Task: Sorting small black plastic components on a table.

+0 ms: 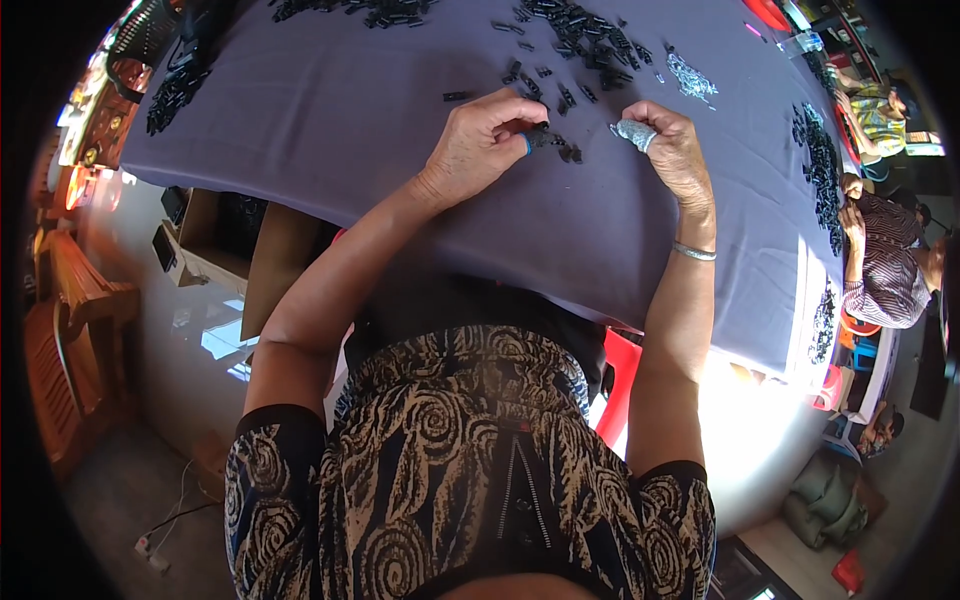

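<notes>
Over the cloth-covered table, my left hand (pixel 468 146) is closed, its thumb and fingers pinched on a small black plastic piece (pixel 547 134). A dark covering with a blue edge wraps one of its digits. A few similar black pieces (pixel 570 153) lie right beside its fingertips. My right hand (pixel 678 158) is closed too, a short way to the right, with a pale grey wrapping (pixel 636 133) on one digit. Something tiny and silvery shows at its tip, too small to name. Beyond that hand lies a small pile of silvery metal bits (pixel 692 80).
Heaps of black pieces (pixel 585 42) cover the far middle, with more (pixel 178 98) at the left corner and along the right edge (pixel 822 175). A cardboard box (pixel 272 262) stands below the table's left edge. Other people (pixel 888 255) sit at the right side.
</notes>
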A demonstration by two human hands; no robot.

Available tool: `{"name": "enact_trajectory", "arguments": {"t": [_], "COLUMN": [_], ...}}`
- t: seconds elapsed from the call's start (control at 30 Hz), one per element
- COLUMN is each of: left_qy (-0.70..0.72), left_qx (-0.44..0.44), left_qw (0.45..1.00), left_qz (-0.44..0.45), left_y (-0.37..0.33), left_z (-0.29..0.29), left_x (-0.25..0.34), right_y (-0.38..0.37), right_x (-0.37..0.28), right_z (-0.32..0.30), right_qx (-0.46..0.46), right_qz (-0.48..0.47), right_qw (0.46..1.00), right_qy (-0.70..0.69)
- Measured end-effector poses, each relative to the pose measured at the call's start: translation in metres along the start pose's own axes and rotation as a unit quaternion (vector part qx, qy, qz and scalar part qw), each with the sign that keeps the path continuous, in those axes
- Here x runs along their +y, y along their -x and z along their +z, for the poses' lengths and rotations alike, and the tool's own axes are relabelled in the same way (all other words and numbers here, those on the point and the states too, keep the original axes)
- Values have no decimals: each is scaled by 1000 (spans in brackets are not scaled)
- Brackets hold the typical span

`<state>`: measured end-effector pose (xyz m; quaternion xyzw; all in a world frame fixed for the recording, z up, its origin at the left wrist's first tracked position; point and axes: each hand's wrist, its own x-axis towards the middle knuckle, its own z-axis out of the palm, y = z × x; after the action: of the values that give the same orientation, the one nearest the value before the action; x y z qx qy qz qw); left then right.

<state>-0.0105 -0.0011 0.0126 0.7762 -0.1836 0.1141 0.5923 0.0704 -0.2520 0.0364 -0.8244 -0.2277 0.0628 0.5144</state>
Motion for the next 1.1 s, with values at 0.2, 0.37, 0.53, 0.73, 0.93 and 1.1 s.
{"name": "enact_trajectory", "arguments": {"t": [0.2, 0.37, 0.53, 0.73, 0.93, 1.1], "left_qy": [-26, -30, -42, -36, -39, -52], "left_qx": [-16, 6, -4, -11, -14, -12], "left_qw": [1000, 999, 999, 999, 999, 998], "left_qz": [-5, 12, 5, 14, 16, 18], "left_y": [0, -1, 0, 0, 0, 1], "left_z": [3, 6, 5, 5, 5, 6], "left_x": [-2, -3, -6, -5, -4, -3], "right_y": [0, 1, 1, 0, -2, 0], "right_x": [-15, -17, -23, -19, -18, -21], "right_z": [25, 40, 57, 58, 56, 61], "right_qx": [-38, -50, -53, -59, -68, -58], "right_qz": [-12, -15, -29, -8, 2, -28], "right_qw": [998, 989, 984, 984, 984, 993], "right_qy": [-45, -140, -170, -169, -162, -102]}}
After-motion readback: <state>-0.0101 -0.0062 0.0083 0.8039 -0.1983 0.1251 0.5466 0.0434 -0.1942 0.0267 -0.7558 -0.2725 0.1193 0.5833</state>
